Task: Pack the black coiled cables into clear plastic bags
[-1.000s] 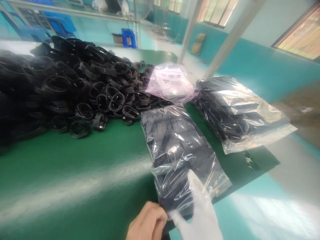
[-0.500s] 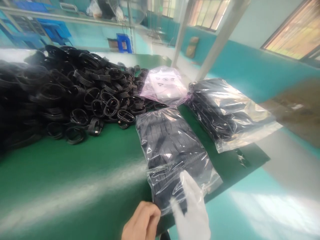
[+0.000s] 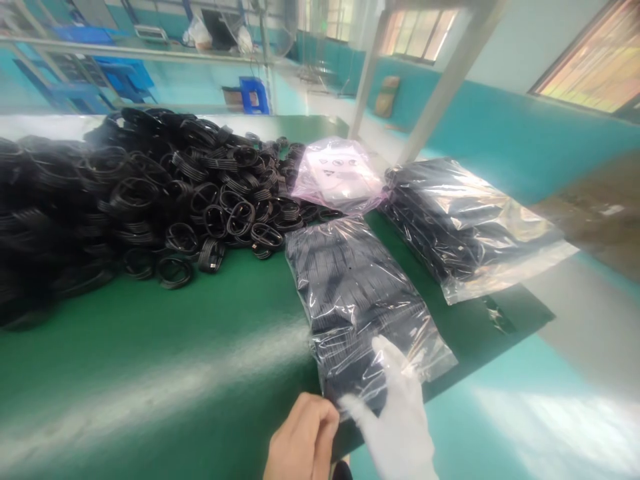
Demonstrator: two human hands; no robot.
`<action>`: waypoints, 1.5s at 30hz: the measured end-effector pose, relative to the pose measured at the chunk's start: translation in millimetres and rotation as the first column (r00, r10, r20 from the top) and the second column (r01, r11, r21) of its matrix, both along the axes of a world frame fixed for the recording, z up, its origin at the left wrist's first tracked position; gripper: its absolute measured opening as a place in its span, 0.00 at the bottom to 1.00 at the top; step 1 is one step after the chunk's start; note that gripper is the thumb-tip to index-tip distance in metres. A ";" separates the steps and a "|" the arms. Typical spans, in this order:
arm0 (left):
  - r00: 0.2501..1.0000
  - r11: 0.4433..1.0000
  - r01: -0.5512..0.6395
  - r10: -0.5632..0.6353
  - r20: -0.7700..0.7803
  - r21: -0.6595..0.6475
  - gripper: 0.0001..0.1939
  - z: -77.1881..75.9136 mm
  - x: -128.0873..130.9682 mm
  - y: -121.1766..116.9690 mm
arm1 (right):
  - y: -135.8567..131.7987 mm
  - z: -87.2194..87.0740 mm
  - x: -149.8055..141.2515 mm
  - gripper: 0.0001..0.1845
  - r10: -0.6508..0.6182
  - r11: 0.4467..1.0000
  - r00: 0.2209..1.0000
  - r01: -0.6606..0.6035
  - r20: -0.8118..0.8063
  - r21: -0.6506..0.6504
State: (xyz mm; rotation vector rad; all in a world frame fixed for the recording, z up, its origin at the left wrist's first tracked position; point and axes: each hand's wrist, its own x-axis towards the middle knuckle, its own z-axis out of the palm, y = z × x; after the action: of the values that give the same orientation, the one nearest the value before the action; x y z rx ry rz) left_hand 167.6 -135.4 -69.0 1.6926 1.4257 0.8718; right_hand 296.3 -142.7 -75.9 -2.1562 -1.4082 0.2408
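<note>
A clear plastic bag point(image 3: 360, 280) packed with rows of coiled black cables lies flat on the green tabletop, near its front edge. My left hand point(image 3: 303, 433), bare, has its fingers curled and pinched at the bag's near left corner. On the bag's near right part rests my right hand point(image 3: 397, 413) in a white glove, thumb and fingers spread apart. The left fingertips are partly hidden, but they appear to grip the plastic edge.
Loose coiled black cables point(image 3: 215, 193) form a big heap at the left. Behind the bag lies a pinkish plastic bag point(image 3: 340, 173) with white contents. Another filled clear bag point(image 3: 465, 227) sits at the right, overhanging the table edge. A metal post point(image 3: 440, 87) rises behind it.
The whole view has shifted slightly, so things appear a little further right. My left hand stays at the bag's corner; my right thumb and fingers have spread a bit wider over the plastic.
</note>
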 end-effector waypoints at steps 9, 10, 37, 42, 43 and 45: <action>1.000 0.999 0.000 -0.001 0.029 0.054 0.13 -6.3 -1.4 -3.8 | 1.2 2.5 -10.0 0.42 -0.039 0.998 0.997 0.043 0.073 -0.053; 0.999 0.997 -0.009 0.006 0.037 0.070 0.13 -7.5 -1.3 -4.1 | 1.3 1.1 -11.4 0.43 -0.038 0.998 0.996 0.042 0.084 -0.050; 0.705 0.911 0.277 0.024 -0.709 0.306 0.27 41.2 51.5 40.8 | -8.3 3.7 61.1 0.26 0.399 0.912 0.911 -0.382 -0.104 0.148; 0.712 0.930 0.198 0.081 -0.698 0.310 0.28 38.7 60.6 37.8 | -6.7 -2.3 62.1 0.29 0.400 0.916 0.911 -0.395 -0.103 0.068; 0.714 0.929 0.180 0.102 -0.693 0.323 0.27 37.8 63.3 37.9 | -6.4 -2.3 63.5 0.29 0.399 0.917 0.911 -0.394 -0.105 0.065; 0.720 0.928 0.144 0.140 -0.680 0.343 0.27 36.4 68.8 38.3 | -6.2 -1.8 67.3 0.28 0.397 0.918 0.912 -0.392 -0.105 0.062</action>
State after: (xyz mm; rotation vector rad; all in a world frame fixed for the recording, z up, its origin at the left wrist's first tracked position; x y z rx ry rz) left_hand 236.4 -97.1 -32.6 2.4990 1.8140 0.5211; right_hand 363.6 -148.9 -77.7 -1.7750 -1.7540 0.4757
